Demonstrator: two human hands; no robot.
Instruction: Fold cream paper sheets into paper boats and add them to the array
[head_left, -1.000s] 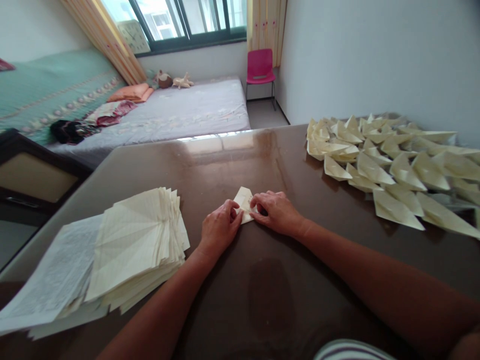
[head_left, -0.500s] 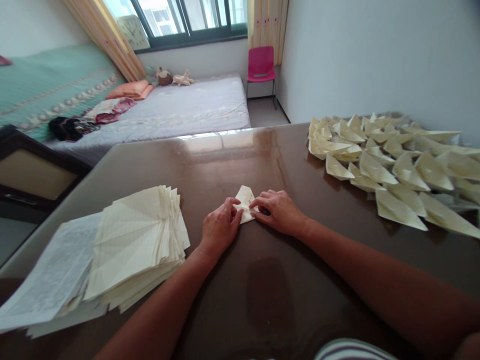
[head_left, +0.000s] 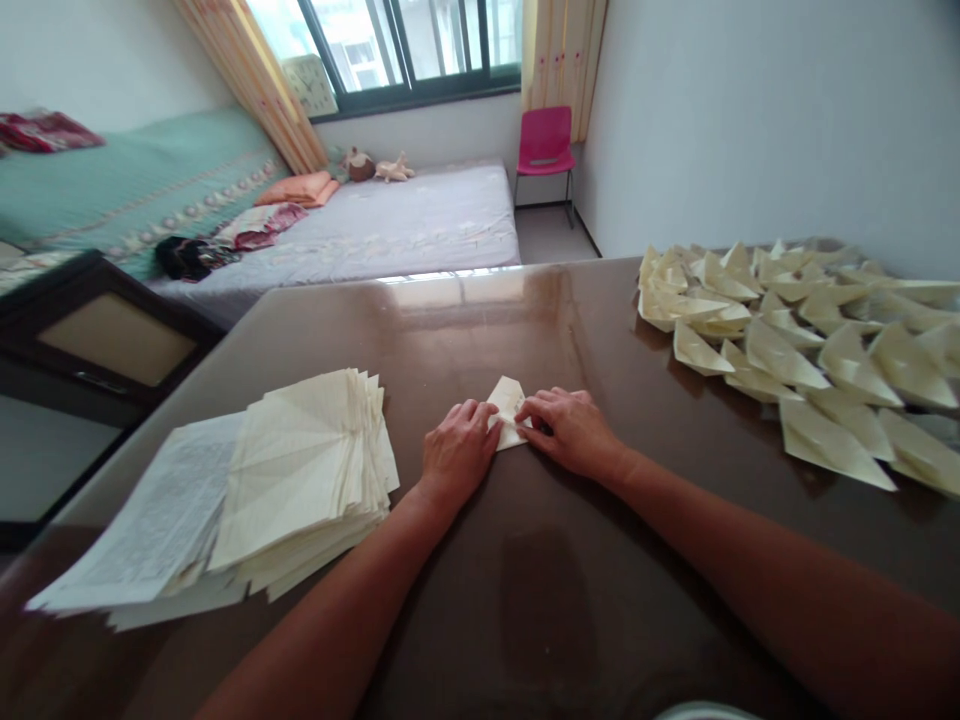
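Note:
A small folded piece of cream paper (head_left: 508,398) lies on the brown table in front of me, its pointed end facing away. My left hand (head_left: 461,440) pinches its left edge between thumb and curled fingers. On the opposite edge, my right hand (head_left: 566,428) is closed on the paper with thumb and fingertips. Both hands rest low against the tabletop, and their fingers cover the paper's sides. Left of my left hand sits a stack of creased cream sheets (head_left: 300,470), partly on top of white printed sheets (head_left: 161,515).
Many folded paper boats (head_left: 784,355) crowd the table's right side by the wall. Beyond the glossy brown table (head_left: 450,330) stand a bed (head_left: 450,215) and a pink chair (head_left: 546,143). A dark wooden cabinet (head_left: 112,340) is at the left.
The view has swung a little left, so everything appears shifted to the right. Both hands keep their hold on the folded paper, with barely any finger movement.

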